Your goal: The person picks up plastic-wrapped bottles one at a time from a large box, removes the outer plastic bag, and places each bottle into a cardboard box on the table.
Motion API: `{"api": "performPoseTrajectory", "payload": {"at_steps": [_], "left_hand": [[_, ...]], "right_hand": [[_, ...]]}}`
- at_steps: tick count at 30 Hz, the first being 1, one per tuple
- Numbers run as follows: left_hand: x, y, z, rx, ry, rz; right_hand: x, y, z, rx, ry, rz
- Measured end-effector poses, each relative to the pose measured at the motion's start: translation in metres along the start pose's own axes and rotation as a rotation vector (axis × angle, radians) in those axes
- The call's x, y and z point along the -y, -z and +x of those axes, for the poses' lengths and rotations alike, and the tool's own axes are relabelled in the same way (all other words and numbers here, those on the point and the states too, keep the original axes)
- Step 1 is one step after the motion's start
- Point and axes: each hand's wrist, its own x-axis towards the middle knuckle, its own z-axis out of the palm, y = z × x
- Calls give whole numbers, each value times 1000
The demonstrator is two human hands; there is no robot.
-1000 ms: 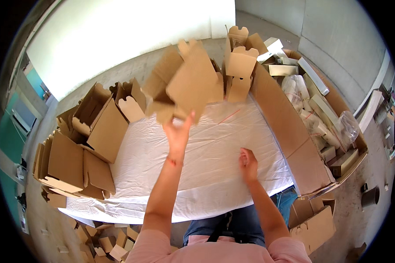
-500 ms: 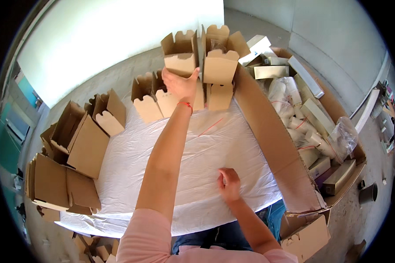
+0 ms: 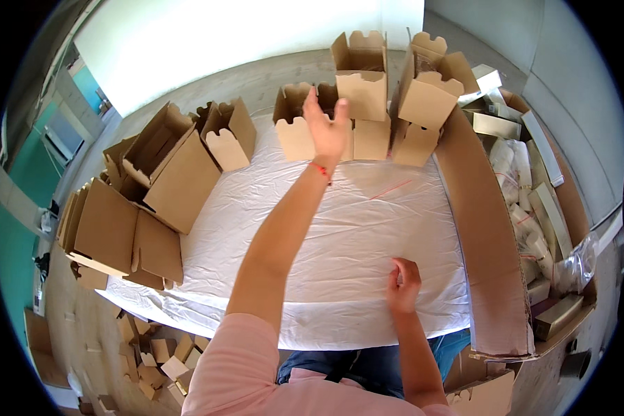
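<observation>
A folded brown cardboard box (image 3: 362, 95) sits at the far edge of the white-covered table (image 3: 367, 229), stacked on others in a row of open-topped boxes — and we see the left hand (image 3: 326, 128) stretched out to it, fingers spread, fingertips touching or just short of its front face; we cannot tell which. The hand holds nothing. A red band circles that wrist.

Just left of the hand stands another open box (image 3: 295, 128), its flaps up. To the right, a cluster of tilted boxes (image 3: 423, 97) leans against a long cardboard sheet (image 3: 489, 236) that runs down the table's right side.

Near the front edge of the table the right hand (image 3: 403, 284) rests on the white sheet, fingers loosely curled, gripping nothing we can make out.

On the left side lies a pile of larger boxes (image 3: 166, 173), some flattened. Beyond the cardboard sheet — packages and clear bags (image 3: 541, 208) in a heap. Cardboard scraps (image 3: 152, 347) litter the floor below.
</observation>
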Motion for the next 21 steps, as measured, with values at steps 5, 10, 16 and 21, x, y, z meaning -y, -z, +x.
{"api": "performPoseTrajectory", "payload": {"at_steps": [5, 10, 16, 21], "left_hand": [[106, 125, 50, 134, 84, 329], [185, 228, 65, 20, 5, 807], [169, 232, 83, 394, 197, 925], [130, 245, 68, 583, 123, 1075]], "right_hand": [[-3, -3, -1, -9, 74, -48], [9, -5, 0, 6, -5, -49], [5, -6, 0, -19, -4, -107], [8, -7, -1, -26, 17, -89]]}}
